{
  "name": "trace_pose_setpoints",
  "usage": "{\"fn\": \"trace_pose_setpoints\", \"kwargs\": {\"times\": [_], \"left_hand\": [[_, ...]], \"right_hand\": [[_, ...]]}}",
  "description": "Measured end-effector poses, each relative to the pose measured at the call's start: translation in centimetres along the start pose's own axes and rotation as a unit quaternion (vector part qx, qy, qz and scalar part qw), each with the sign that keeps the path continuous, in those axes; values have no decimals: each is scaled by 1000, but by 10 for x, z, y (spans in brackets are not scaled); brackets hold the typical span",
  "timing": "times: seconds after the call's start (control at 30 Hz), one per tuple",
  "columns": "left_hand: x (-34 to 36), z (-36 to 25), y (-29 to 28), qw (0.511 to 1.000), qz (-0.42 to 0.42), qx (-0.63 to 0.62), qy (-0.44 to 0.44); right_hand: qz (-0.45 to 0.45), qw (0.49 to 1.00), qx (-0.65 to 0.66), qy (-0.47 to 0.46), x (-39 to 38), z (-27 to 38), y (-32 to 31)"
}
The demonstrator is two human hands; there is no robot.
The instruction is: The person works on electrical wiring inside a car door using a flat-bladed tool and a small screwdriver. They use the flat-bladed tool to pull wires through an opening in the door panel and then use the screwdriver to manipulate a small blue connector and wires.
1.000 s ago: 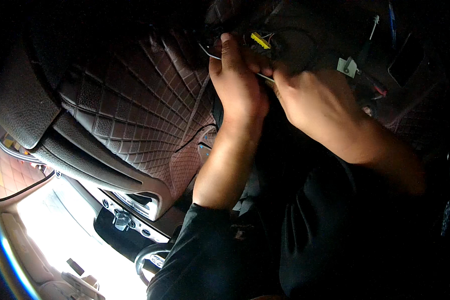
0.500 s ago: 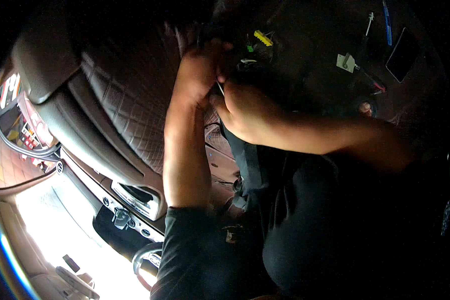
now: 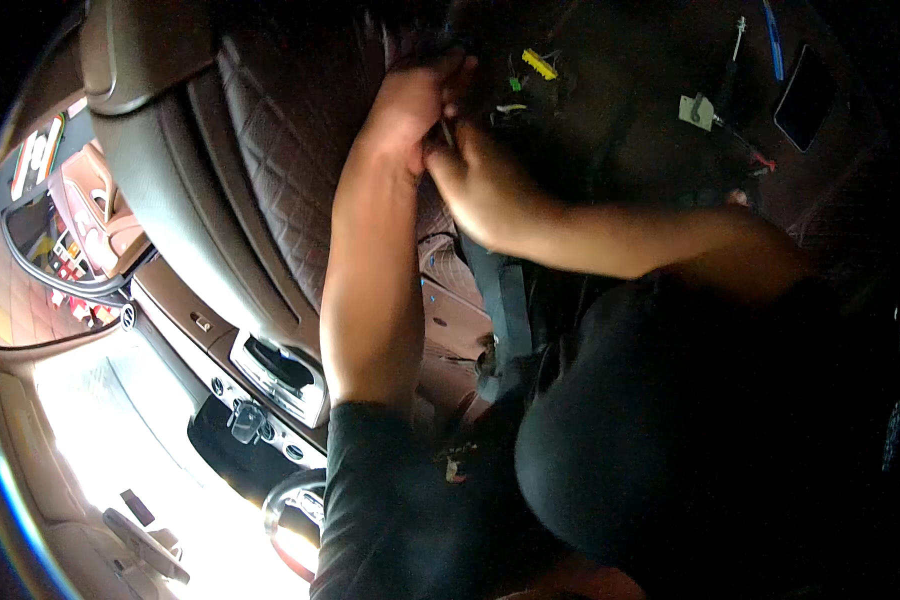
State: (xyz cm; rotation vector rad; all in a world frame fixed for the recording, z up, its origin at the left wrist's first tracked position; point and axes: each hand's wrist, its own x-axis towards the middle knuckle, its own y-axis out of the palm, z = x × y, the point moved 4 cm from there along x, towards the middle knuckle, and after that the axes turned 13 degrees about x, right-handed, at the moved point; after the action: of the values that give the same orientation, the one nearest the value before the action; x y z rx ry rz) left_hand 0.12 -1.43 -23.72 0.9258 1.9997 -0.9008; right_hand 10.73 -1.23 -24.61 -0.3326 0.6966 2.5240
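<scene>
My left hand point(image 3: 415, 100) is closed and blurred beside the edge of a dark quilted seat point(image 3: 270, 150), its hold partly hidden. My right hand point(image 3: 470, 180) is closed just below it, on a thin pale length point(image 3: 445, 131), perhaps wire or a rod, that runs up toward the left hand. Right of the hands, on dark floor covering, lie a yellow connector point(image 3: 540, 64), a small green connector point(image 3: 515, 84) and a pale curved piece point(image 3: 511, 108).
At upper right lie a slim tool point(image 3: 738, 45), a blue tool point(image 3: 775, 40), a pale square piece point(image 3: 696, 112), a red-ended item point(image 3: 764, 161) and a black phone point(image 3: 806, 100). The console point(image 3: 185, 310) and steering wheel point(image 3: 282, 500) are at lower left.
Both hands have shifted left, now closer to the seat edge. My right hand has turned upward, and the connectors show more fully beside them. The view has also shifted.
</scene>
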Motion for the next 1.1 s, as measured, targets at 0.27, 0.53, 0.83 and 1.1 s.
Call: {"fn": "trace_pose_setpoints", "kwargs": {"times": [0.27,0.53,0.83,1.1], "left_hand": [[-21,15,38,986,-60,-113,111],[-44,9,64,986,-87,-78,119],[-31,7,63,969,-146,-138,146],[-25,10,65,967,-160,-116,163]], "right_hand": [[105,992,-70,-11,-14,27,-54],[176,982,-62,-30,-32,18,-74],[217,972,-89,6,-12,32,-84],[190,976,-106,-21,-12,37,-89]]}}
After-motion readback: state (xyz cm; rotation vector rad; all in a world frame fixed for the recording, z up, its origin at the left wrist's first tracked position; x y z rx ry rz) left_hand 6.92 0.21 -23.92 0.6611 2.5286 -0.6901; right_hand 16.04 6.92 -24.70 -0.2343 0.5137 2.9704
